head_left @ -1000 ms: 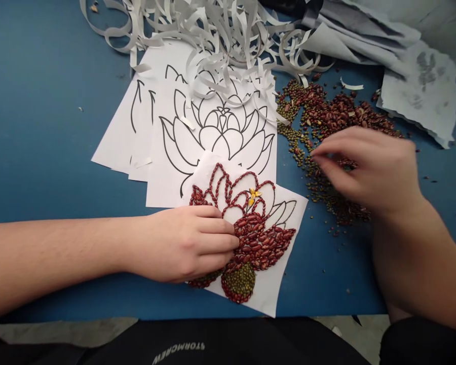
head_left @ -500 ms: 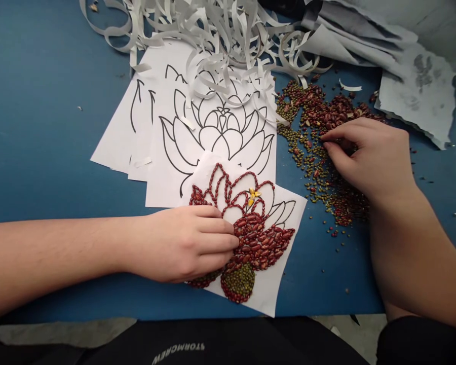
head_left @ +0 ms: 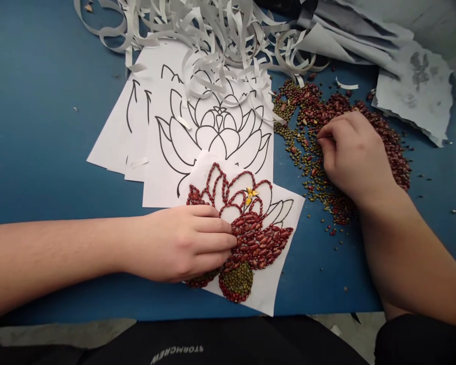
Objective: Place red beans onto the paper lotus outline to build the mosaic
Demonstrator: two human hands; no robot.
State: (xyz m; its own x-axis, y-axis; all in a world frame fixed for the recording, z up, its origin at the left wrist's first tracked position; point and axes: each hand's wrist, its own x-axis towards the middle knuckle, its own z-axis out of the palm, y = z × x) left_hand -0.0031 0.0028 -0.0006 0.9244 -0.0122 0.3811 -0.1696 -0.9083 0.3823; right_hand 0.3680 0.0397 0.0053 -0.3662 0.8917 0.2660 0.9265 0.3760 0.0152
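My left hand (head_left: pixel 192 243) lies flat on the left part of a lotus picture (head_left: pixel 266 243), made of red beans and green beans glued on white paper. Its fingers rest on the red beans, close together and stretched out. At the picture's upper middle sit a few yellow kernels (head_left: pixel 251 193). My right hand (head_left: pixel 351 154) is over the loose bean pile (head_left: pixel 306 106), thumb and forefinger pinched at its left side. Whatever may be between those fingertips is too small to make out.
Printed lotus sheets (head_left: pixel 165 187) lie overlapped behind the bean picture. Curly paper strips (head_left: pixel 228 30) are heaped at the back. Crumpled grey paper (head_left: pixel 414 91) lies at the back right. The blue table (head_left: pixel 41 132) has its front edge near my body.
My right hand has turned and its fingers are more curled, uncovering more red beans to its right. My left hand stays on the picture. The whole view has shifted slightly.
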